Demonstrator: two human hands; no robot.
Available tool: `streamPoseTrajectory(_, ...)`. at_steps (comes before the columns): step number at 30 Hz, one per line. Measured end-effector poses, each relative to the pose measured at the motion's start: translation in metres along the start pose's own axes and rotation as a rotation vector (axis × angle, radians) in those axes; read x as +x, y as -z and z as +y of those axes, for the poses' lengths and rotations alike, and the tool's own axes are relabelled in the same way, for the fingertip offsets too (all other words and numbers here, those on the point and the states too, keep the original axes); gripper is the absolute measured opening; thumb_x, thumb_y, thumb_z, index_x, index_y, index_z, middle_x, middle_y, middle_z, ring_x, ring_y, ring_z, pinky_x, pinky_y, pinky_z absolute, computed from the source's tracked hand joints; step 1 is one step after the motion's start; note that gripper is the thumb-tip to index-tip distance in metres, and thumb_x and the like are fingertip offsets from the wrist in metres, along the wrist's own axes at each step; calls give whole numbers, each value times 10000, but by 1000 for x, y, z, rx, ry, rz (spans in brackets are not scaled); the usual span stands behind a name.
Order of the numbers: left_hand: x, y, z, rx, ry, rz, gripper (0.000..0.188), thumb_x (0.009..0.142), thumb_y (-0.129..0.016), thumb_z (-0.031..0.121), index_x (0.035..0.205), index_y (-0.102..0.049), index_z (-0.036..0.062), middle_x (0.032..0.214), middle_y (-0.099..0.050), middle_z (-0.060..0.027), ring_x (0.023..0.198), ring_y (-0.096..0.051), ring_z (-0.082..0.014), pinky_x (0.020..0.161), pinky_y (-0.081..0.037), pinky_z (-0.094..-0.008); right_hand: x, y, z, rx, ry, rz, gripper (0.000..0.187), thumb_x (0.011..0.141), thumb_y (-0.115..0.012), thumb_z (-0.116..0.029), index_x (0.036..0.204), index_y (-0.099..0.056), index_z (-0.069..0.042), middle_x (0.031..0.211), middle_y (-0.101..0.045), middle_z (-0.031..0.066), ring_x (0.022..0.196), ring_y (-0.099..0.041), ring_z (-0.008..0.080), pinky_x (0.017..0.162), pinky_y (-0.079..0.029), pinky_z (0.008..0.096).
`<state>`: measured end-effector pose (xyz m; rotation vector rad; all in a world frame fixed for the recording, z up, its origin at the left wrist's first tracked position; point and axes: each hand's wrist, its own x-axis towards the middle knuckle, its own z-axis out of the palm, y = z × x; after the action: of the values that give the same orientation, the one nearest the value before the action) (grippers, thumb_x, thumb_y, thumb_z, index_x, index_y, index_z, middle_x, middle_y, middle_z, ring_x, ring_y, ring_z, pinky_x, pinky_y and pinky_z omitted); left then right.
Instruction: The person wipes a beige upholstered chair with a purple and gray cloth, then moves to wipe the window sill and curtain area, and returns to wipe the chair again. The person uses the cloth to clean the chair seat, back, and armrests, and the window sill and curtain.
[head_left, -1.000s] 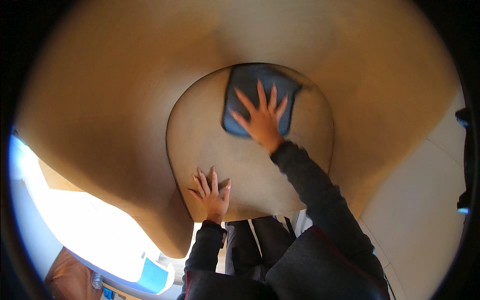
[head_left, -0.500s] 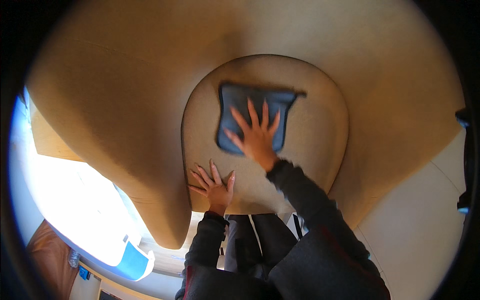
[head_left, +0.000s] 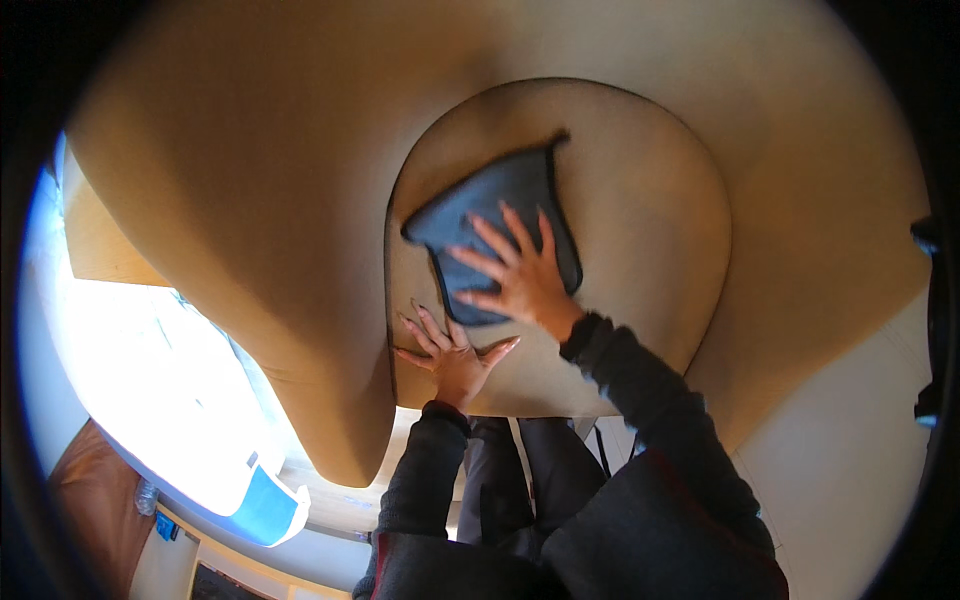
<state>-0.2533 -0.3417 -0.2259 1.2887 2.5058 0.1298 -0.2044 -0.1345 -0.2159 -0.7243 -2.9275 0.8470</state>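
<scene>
A dark grey-blue cloth (head_left: 470, 205) with a black edging lies on the rounded tan seat cushion (head_left: 650, 230) of an armchair. My right hand (head_left: 520, 275) presses on the cloth's lower right part, palm down with its fingers spread. Flat on the cushion's front left area rests my left hand (head_left: 455, 360), its fingers also apart and nothing in it. The left fingertips lie just below the cloth's lower edge; whether one touches it I cannot tell. One cloth corner with a small tab points to the far side.
The chair's tan backrest and arms (head_left: 270, 240) curve around the cushion. Pale floor tiles (head_left: 840, 430) show at the right. At the lower left are a bright white surface, a blue-and-white object (head_left: 270, 508) and a brown leather-like item (head_left: 95, 510).
My right hand has slid nearer to me, and the cloth has turned and shifted left under it. My left hand stays on the cushion, its thumb spread wider. The view has shifted slightly.
</scene>
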Motion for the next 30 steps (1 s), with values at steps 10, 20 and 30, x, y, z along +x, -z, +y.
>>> streamPoseTrajectory(10, -2, 1, -2, 21, 35, -75, 1169, 674, -610, 803, 1558, -182, 170, 1610, 10, -242, 1468, 80, -468, 994, 71, -802, 109, -43, -39, -274, -340, 361, 532, 928, -475, -583, 1371, -550, -298, 1565, -276, 184, 1447, -133, 478, 1022, 46, 803)
streamPoseTrajectory(20, -125, 36, -28, 33, -467, -108, 647, 913, -523, 604, 1488, -387, 341, 1586, -275, -69, 1495, -114, -343, 1076, 0, -757, -53, -53, -92, 91, 58, 34, 625, 806, -594, -658, 1384, -502, -441, 1621, -194, 57, 1488, -113, 381, 1064, 22, 764)
streamPoseTrajectory(30, -71, 16, -23, 7, -336, -101, 587, 963, -455, 548, 1475, -432, 262, 1609, -221, -115, 1490, -69, -409, 1044, 129, -741, -35, -52, -64, -136, -341, 455, 572, 880, -571, -558, 1400, -506, -329, 1569, -310, 58, 1458, -208, 357, 1061, -59, 745)
